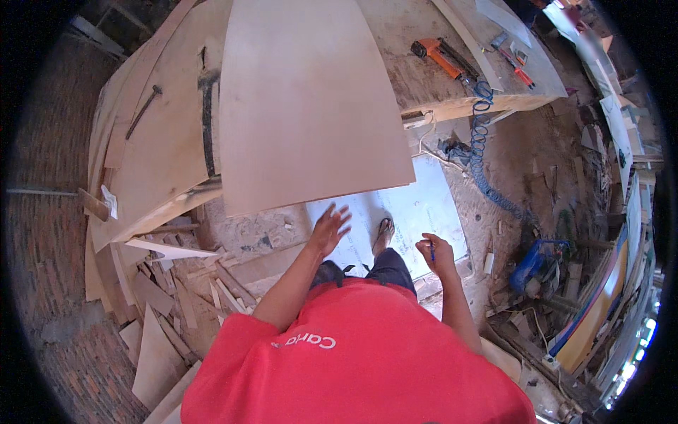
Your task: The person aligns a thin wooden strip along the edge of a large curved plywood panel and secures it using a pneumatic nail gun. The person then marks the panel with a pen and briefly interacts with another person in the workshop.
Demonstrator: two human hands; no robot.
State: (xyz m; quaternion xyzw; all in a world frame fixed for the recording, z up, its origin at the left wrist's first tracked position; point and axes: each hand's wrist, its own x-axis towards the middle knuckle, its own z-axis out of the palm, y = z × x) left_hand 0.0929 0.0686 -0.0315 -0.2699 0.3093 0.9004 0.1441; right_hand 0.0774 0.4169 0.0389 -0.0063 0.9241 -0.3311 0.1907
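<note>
**user1:** anyone spot packaging, labels, signs or screens in this workshop shot?

**user2:** Barely anything. No boxes or packages, no screens. The closest thing to a sign is the white sheet [417, 212] lying flat on the floor under the edge of the big plywood panel [304, 99]. It's rectangular, white, with faint markings too small to make out.

**user1:** and the boards along the right wall?

**user2:** There's a leaning panel [597, 304] with blue and orange-yellow edges standing at the right rim. Can't tell if it's a sign or just coloured board, since it's bent and blurry there.
</note>
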